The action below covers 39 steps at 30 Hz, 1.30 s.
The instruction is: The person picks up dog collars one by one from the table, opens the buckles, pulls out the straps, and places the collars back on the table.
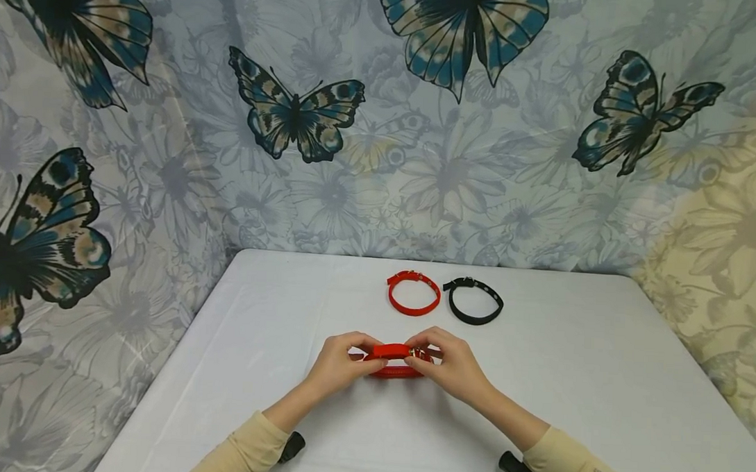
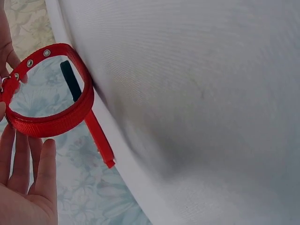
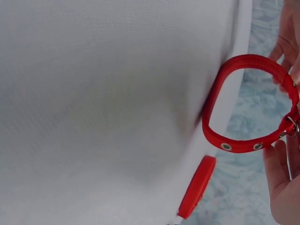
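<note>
Between both hands, a red collar is fastened into a loop, with a metal buckle at its top. My left hand pinches the strap's left side between thumb and fingers. On the buckle side, my right hand grips the band, thumb in front and fingers behind. Metal eyelets line part of the band in the right wrist view. The loop's lower side is close over the white table in the left wrist view, where the collar shows a stitched, woven surface.
Farther back on the white table lie another red collar and a black collar, side by side. Butterfly-printed cloth hangs behind the table. Dark wrist devices show beside the sleeves.
</note>
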Tool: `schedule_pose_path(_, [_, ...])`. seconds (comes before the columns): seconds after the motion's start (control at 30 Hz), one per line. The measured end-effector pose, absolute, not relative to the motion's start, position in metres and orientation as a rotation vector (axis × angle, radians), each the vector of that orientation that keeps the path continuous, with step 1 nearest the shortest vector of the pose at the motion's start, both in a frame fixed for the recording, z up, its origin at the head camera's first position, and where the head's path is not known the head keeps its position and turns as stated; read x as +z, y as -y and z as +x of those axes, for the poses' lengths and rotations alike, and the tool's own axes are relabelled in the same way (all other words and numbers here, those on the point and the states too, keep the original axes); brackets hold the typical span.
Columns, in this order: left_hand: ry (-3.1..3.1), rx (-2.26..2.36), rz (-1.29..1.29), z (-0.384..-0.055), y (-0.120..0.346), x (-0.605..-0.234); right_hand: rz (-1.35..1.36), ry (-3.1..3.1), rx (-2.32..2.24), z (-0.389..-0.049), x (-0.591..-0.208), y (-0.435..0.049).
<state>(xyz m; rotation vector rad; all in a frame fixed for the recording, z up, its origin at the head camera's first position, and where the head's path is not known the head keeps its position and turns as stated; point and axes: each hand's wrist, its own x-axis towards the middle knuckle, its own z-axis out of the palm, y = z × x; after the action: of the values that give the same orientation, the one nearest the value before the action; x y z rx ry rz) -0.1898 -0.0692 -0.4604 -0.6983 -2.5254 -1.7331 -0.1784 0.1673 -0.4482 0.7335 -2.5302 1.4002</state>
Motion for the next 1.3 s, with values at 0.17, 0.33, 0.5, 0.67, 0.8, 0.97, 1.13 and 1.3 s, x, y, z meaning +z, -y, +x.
schedule_pose_path(0.17, [2.496, -1.740, -0.703, -0.193, 0.068, -0.459, 0.711, 2.492, 1.424, -0.181, -0.444, -0.167])
schedule_pose_path(0.33, [2.470, -1.721, -0.716, -0.194, 0.066, -0.457, 0.675, 2.490, 1.453, -0.182, -0.441, -0.166])
schedule_pose_path(0.5, [2.439, -1.703, -0.712, -0.195, 0.063, -0.456, 0.662, 2.496, 1.478, -0.181, -0.439, -0.166])
schedule_pose_path(0.67, [2.404, -1.685, -0.703, -0.195, 0.060, -0.457, 0.649, 2.492, 1.500, -0.180, -0.439, -0.165])
schedule_pose_path(0.8, [2.370, -1.680, -0.726, -0.194, 0.056, -0.457, 0.642, 2.483, 1.520, -0.178, -0.441, -0.164])
schedule_pose_path(0.97, [2.358, -1.702, -0.764, -0.194, 0.051, -0.455, 0.666, 2.462, 1.539, -0.176, -0.441, -0.162])
schedule_pose_path(1.13, [2.380, -1.713, -0.747, -0.194, 0.047, -0.456, 0.696, 2.460, 1.524, -0.175, -0.443, -0.159])
schedule_pose_path(1.3, [2.415, -1.689, -0.719, -0.191, 0.044, -0.450, 0.695, 2.458, 1.523, -0.173, -0.443, -0.159])
